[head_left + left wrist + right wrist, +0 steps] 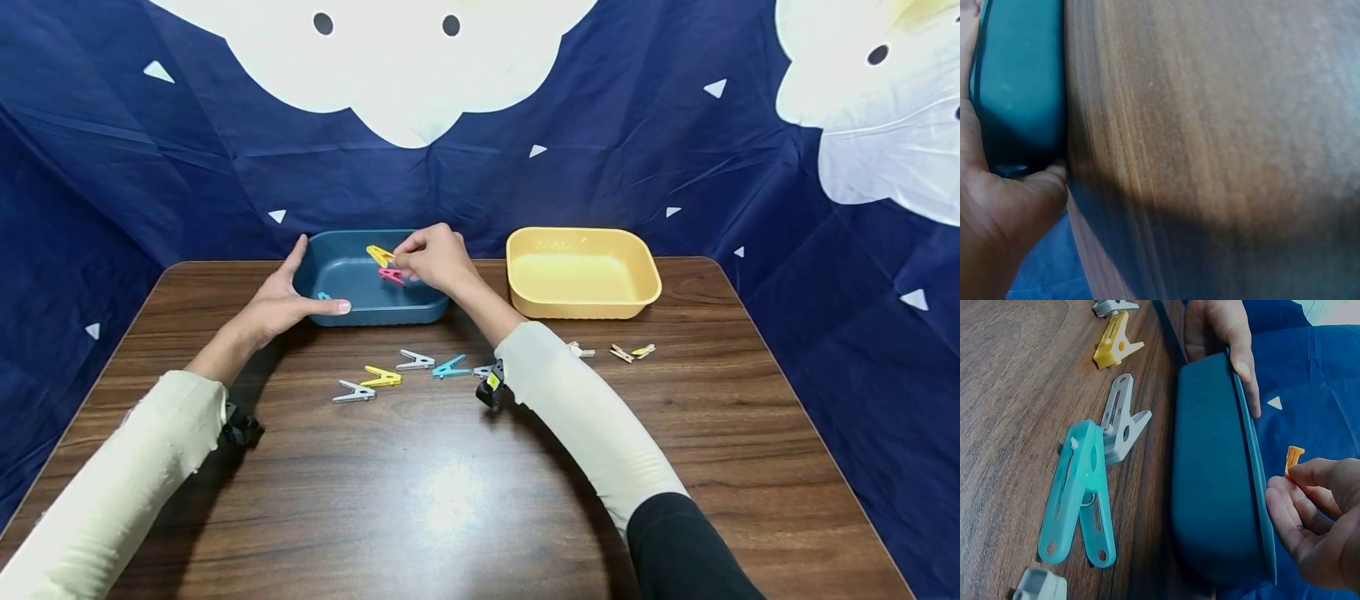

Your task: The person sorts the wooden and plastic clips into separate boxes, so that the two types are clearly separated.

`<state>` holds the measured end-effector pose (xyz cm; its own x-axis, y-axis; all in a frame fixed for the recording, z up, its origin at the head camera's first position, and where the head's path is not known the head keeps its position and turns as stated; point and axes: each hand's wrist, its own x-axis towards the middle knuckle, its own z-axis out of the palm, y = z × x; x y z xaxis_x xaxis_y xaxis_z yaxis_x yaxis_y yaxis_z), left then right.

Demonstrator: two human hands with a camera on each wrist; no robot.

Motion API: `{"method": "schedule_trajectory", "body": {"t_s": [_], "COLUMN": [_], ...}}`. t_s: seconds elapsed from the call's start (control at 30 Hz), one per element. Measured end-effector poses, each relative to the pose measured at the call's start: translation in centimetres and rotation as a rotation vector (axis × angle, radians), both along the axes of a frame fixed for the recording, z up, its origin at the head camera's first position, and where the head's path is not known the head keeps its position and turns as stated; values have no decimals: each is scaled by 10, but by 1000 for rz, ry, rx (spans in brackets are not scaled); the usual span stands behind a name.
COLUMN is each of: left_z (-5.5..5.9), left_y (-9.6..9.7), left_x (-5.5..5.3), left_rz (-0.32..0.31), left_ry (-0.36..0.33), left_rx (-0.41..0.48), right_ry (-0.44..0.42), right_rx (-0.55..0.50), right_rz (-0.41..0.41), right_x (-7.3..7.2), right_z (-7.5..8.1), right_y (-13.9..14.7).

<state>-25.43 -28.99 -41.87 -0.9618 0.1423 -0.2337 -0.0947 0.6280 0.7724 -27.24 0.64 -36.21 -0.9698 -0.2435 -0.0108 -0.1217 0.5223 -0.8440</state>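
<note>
Around the left end of the dark blue bin (397, 315) curls my left hand (281, 302), its thumb over the near rim. Above the bin's inside, my right hand (435, 257) pinches a yellow clothespin (380, 255) between thumb and fingers; in the right wrist view this clothespin (1293, 461) stands past the bin's rim. A red clothespin (391, 276) shows just below the right fingertips, inside the bin's outline. Beside my left thumb, a bit of a light blue clothespin (324, 296) is visible in the bin.
In front of the bin lie several plastic clothespins: grey (354, 392), yellow (382, 377), another grey (416, 360) and light blue (450, 367). A yellow bin (585, 310) stands at the right. Small wooden clothespins (622, 353) lie before it, some partly behind my right sleeve.
</note>
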Motion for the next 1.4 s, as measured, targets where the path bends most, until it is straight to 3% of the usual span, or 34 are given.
{"method": "schedule_trajectory", "body": {"t_s": [0.4, 0.77, 1.4], "left_z": [0, 1, 0], "left_y": [0, 0, 0], "left_x": [0, 2, 0], "left_rz": [1, -2, -7], "left_ry": [7, 13, 12], "left_rx": [-5, 7, -2], "right_ry": [-53, -36, 20], "right_rx": [-60, -35, -101], "right_rz": [51, 108, 189], "right_x": [2, 16, 37], "right_z": [-1, 0, -1], "right_y": [0, 2, 19]}}
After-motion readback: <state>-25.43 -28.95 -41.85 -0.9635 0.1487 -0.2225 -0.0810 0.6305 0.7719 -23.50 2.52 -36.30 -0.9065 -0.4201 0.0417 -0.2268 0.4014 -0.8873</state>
